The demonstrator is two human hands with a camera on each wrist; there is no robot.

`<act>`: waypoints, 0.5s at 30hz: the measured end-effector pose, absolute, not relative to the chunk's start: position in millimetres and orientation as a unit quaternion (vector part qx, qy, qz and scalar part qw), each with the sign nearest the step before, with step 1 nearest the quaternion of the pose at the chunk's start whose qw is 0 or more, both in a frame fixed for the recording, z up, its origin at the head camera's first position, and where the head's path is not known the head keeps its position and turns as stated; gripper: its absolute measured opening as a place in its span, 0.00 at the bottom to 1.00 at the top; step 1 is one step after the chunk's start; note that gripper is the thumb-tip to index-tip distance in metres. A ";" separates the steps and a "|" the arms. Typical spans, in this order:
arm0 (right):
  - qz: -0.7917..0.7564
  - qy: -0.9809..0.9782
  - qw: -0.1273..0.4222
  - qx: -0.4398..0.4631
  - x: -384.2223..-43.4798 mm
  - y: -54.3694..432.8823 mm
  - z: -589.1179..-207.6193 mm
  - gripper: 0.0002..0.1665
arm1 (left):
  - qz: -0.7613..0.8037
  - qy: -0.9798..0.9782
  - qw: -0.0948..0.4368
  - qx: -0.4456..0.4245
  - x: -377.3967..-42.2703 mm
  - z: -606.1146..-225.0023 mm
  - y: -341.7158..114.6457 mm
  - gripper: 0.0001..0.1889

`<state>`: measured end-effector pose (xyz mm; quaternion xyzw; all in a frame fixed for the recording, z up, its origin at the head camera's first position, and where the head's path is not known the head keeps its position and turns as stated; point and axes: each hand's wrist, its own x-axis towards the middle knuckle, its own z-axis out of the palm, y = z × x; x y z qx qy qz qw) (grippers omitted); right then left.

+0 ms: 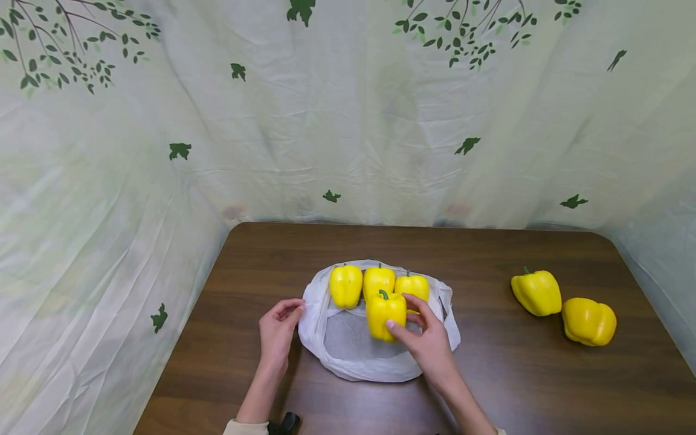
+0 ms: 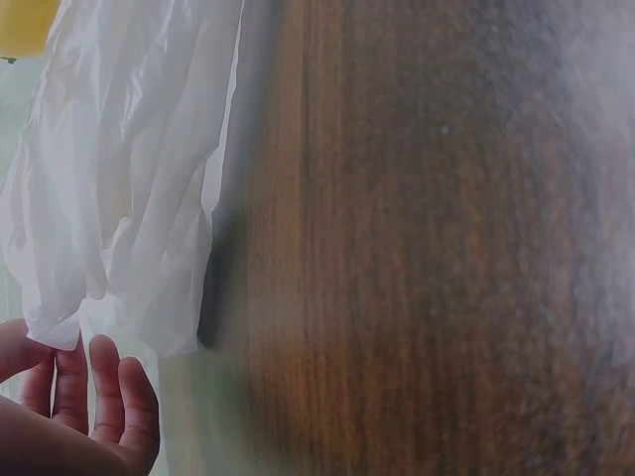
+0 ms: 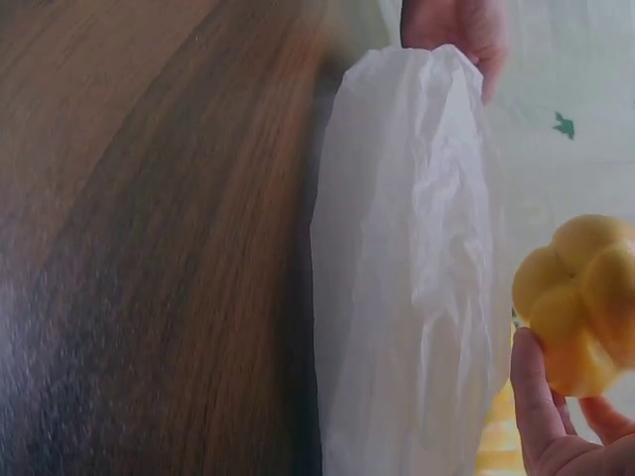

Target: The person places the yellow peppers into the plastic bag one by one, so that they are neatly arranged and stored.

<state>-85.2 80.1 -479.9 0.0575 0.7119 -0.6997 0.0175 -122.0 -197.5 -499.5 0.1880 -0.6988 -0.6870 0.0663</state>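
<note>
A white plastic bag (image 1: 370,370) sits on the table with its mouth spread wide. Three yellow bell peppers, among them the left one (image 1: 345,287), stand in a row along its far side. My right hand (image 1: 432,344) holds another yellow bell pepper (image 1: 385,317) over the bag's opening, stem up, thumb in front. In the right wrist view the lobed underside of this held pepper (image 3: 580,302) faces the camera. At the bag's left rim, my left hand (image 1: 280,332) pinches the plastic between thumb and fingertips; the left wrist view shows the pinched bag edge (image 2: 55,332).
Two more yellow bell peppers, one upright (image 1: 536,293) and one lying on its side (image 1: 589,321), rest at the right of the brown wooden table (image 1: 489,374). A pale curtain (image 1: 348,121) with leaf prints hangs behind the table's far edge and along its sides.
</note>
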 end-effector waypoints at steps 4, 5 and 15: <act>-0.697 0.715 0.021 0.055 -84.1 75.7 -479.3 0.36 | -0.686 -0.701 0.063 0.182 -117.4 -484.6 -193.7 0.10; -0.696 0.715 0.023 0.055 -84.0 74.7 -479.5 0.36 | -0.685 -0.703 0.063 0.178 -116.7 -482.0 -193.1 0.10; -0.689 0.722 0.028 0.051 -84.4 67.5 -480.9 0.36 | -0.682 -0.707 0.064 0.176 -115.0 -477.1 -190.7 0.10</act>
